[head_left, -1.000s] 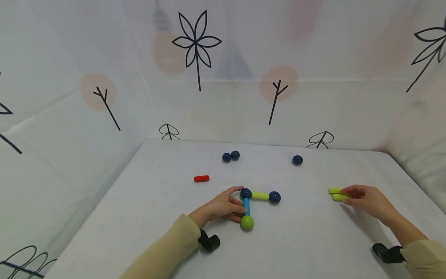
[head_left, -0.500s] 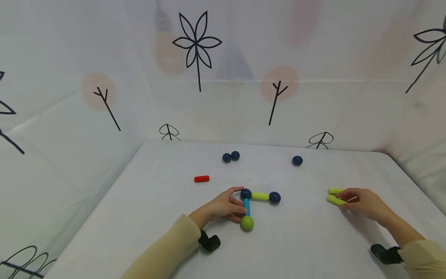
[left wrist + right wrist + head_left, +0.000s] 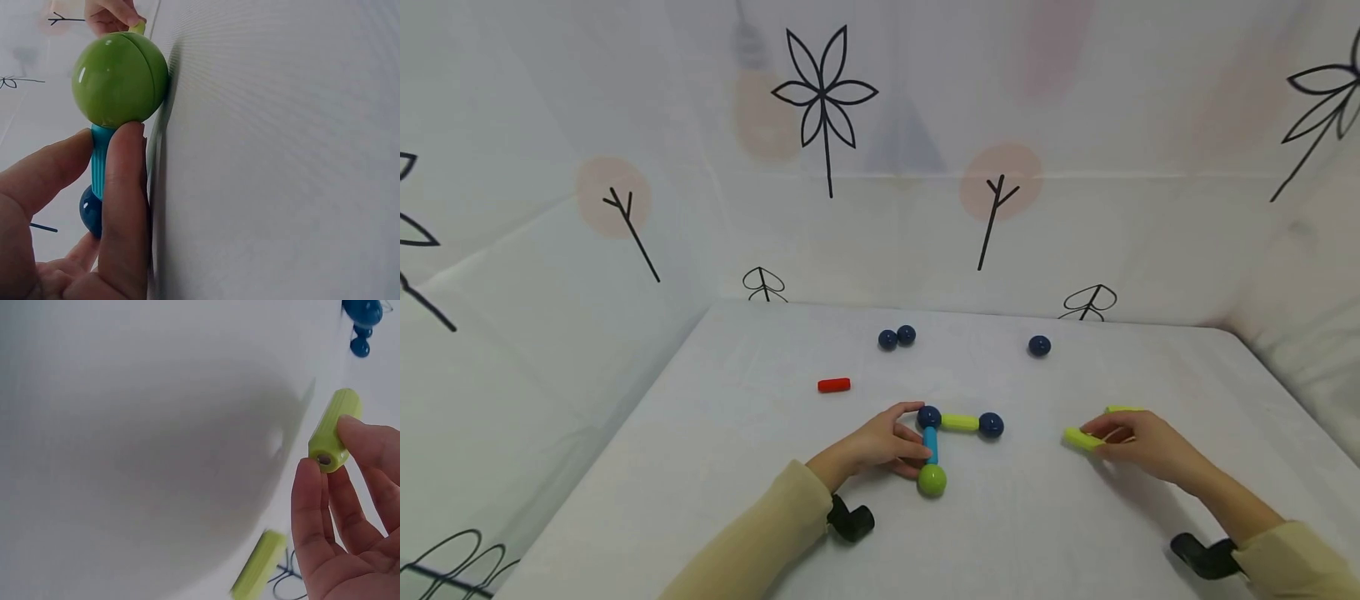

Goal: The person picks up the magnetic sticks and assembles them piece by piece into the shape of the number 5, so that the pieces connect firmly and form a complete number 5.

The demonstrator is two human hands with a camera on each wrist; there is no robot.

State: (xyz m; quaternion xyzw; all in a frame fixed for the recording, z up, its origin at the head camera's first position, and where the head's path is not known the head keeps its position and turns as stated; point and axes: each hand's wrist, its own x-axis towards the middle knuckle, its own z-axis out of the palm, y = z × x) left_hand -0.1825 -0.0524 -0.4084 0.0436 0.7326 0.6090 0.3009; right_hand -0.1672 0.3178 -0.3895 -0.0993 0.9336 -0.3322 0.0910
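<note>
My left hand (image 3: 880, 440) pinches a blue rod (image 3: 931, 445) that joins a dark blue ball (image 3: 928, 417) at its far end and a green ball (image 3: 932, 481) at its near end. From the dark blue ball a yellow-green rod (image 3: 959, 422) runs right to another dark blue ball (image 3: 991, 425). In the left wrist view, thumb and finger hold the blue rod (image 3: 99, 161) just below the green ball (image 3: 120, 80). My right hand (image 3: 1146, 450) pinches a loose yellow-green rod (image 3: 335, 430), whose end shows a small metal-looking disc. Behind that hand lies another yellow-green rod (image 3: 259, 565), partly hidden in the head view.
A red rod (image 3: 834, 385) lies left of the joined pieces. Two dark blue balls (image 3: 897, 337) sit together at the back, with a single dark blue ball (image 3: 1040, 346) farther right. Patterned cloth (image 3: 880, 233) surrounds the white table (image 3: 715, 400).
My right hand has drawn one yellow-green rod away from its pair and carried it left, leaving the other behind. My left hand keeps its hold in the same place.
</note>
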